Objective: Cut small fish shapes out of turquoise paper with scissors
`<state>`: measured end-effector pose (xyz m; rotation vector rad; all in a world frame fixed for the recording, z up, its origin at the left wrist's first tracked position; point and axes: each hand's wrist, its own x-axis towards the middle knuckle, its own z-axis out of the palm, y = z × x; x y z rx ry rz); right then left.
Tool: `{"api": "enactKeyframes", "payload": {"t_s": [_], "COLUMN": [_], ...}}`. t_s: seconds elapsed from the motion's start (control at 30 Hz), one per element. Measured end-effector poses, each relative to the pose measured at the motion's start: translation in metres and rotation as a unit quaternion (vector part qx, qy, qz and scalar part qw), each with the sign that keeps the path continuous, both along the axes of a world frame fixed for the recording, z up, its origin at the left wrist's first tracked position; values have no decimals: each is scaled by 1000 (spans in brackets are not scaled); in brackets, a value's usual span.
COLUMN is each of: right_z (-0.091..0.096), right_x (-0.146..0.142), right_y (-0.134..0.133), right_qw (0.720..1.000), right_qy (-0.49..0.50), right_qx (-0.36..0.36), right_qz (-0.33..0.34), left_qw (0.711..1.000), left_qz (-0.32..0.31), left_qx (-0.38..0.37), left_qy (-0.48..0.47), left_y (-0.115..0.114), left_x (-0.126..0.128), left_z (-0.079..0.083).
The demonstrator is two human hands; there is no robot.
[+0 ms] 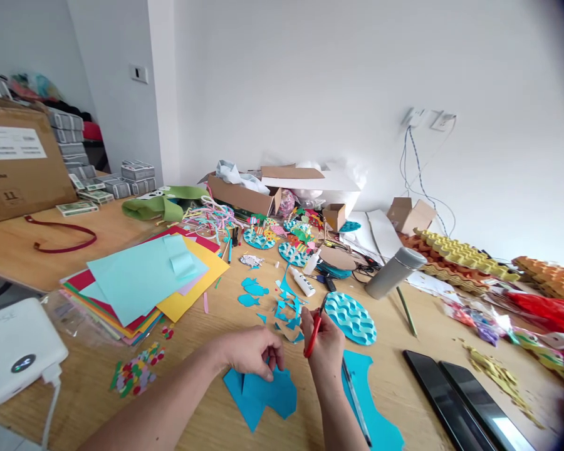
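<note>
My left hand (256, 352) has its fingers curled down onto the top edge of a cut piece of blue paper (272, 393), thumb and fingers closed at it. The paper looks folded or overlapped at its left. My right hand (326, 344) grips scissors (313, 335) with red handles, held just right of the paper; the blades point up and away. Blue fish cutouts (254, 287) and blue scraps (289, 311) lie beyond my hands. By my right wrist, a pen (356, 401) rests on a larger blue sheet (378, 410).
A wavy blue disc (350, 318) lies beyond my right hand, with a white glue bottle (302, 282) and grey tumbler (395, 272) farther back. Coloured paper sheets (131, 279) are stacked left. Two black phones (451, 401) lie right, a white power bank (19, 347) far left.
</note>
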<state>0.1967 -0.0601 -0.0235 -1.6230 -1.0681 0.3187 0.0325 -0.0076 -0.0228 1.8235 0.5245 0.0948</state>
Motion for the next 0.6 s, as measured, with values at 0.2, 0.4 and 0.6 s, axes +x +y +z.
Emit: {"api": "enactKeyframes", "payload": {"t_s": [0.2, 0.4, 0.6], "right_z": [10, 14, 18], "right_x": [-1, -6, -11], "right_y": [-2, -2, -3], "right_qw": [990, 978, 966], "right_qy": [138, 198, 164], "right_qx": [6, 12, -67], "right_qz": [10, 65, 186], "left_qw": [968, 893, 873], "left_qz": [103, 311, 343], "left_qx": [-179, -249, -265], "left_qy": [-140, -208, -223], "left_y": [3, 11, 15], "left_x": [-5, -2, -1], "left_z": [13, 13, 10]}}
